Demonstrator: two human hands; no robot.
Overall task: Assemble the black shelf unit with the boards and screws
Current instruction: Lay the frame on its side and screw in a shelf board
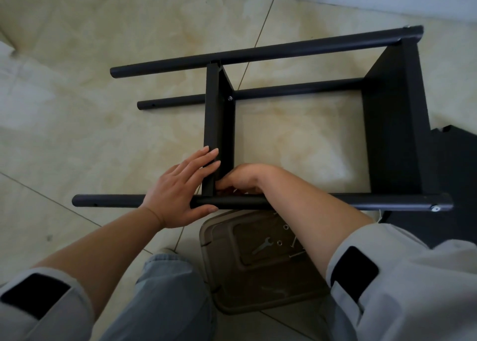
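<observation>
While a tray [260, 299] with a spanner [262, 246] and washers lay nearest by the knees, the left hand [180, 188] lay flat, fingers straight, on the near pole [387, 201] and middle board [218, 124]. The right hand [244, 179] curled at that joint; whether it pinched anything I could not tell. Beyond, the shelf [304, 113] lay on its side on the floor [103, 44], end board [395, 124] at right
</observation>
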